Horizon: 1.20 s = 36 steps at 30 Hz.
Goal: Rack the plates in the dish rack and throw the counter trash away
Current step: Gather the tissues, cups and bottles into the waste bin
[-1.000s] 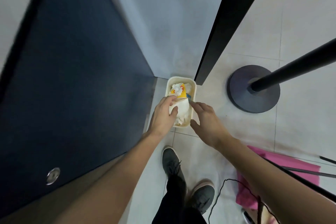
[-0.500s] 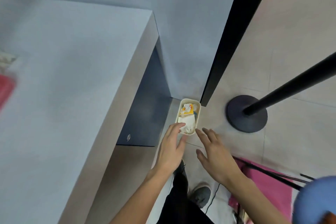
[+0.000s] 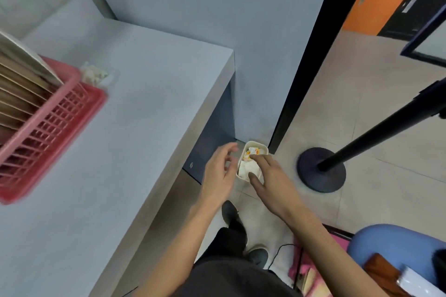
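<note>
The tissue (image 3: 245, 169) now lies in the floor bin (image 3: 257, 144); left hand (image 3: 217, 178) and right hand (image 3: 275, 183) have lifted away, each grip loose and empty. Plates (image 3: 19, 84) stand in the dish rack (image 3: 55, 113); a blurred scrap (image 3: 95, 75), perhaps trash, remains on the desk (image 3: 149, 108).

The person wears plain, near-black trousers (image 3: 229, 275) that fill the lower middle of the view. On the feet are dark grey shoes: the left shoe (image 3: 230, 212) looks dark all over, and the right shoe (image 3: 259, 255) has a pale sole edge round its toe. The left forearm (image 3: 178, 248) and right forearm (image 3: 325, 243) are uncovered up to the frame edge. The left hand (image 3: 218, 176) and right hand (image 3: 274, 182) are bare too.
</note>
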Motion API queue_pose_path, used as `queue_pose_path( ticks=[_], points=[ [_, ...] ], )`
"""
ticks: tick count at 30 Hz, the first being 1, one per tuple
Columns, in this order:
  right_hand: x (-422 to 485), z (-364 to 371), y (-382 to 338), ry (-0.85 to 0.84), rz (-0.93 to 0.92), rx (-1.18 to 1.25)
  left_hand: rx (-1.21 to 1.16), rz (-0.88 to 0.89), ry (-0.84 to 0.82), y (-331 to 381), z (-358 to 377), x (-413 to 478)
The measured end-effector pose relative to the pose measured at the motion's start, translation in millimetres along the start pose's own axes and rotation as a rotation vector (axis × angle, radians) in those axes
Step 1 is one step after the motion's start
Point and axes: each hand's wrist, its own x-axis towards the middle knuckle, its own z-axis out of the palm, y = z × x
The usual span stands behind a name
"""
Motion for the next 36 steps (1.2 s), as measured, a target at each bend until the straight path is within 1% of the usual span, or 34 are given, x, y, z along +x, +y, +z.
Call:
queue_pose_path(
  ticks=[5,11,18,24,26,30,33,36],
  points=[
    [29.4,0.2,-38.5,-0.073,-0.132,-0.041,0.056,-0.033,0.085,-8.7,-41.3,0.2],
    [73.4,3.3,-74.4,-0.156,-0.264,-0.087,0.056,-0.080,0.283,-24.0,-92.6,14.7],
    [152.5,4.3,-107.2,-0.228,-0.394,-0.129,0.140,-0.162,0.362,-36.3,-140.6,58.0],
    [235.2,11.8,-144.8,-0.281,-0.504,-0.189,0.225,-0.152,0.439,-59.0,-182.6,117.0],
    [261.2,14.3,-155.6,-0.304,-0.527,-0.196,0.285,-0.142,0.440,-65.8,-196.0,135.2],
    [309.2,18.3,-172.3,-0.313,-0.553,-0.213,0.486,-0.128,0.358,-73.8,-222.3,176.8],
    [335.9,21.8,-178.9,-0.330,-0.526,-0.210,0.666,-0.198,0.324,-78.3,-241.2,209.9],
    [356.0,26.9,-182.7,-0.368,-0.501,-0.233,0.811,-0.354,0.291,-83.5,-255.9,240.8]
  ],
)
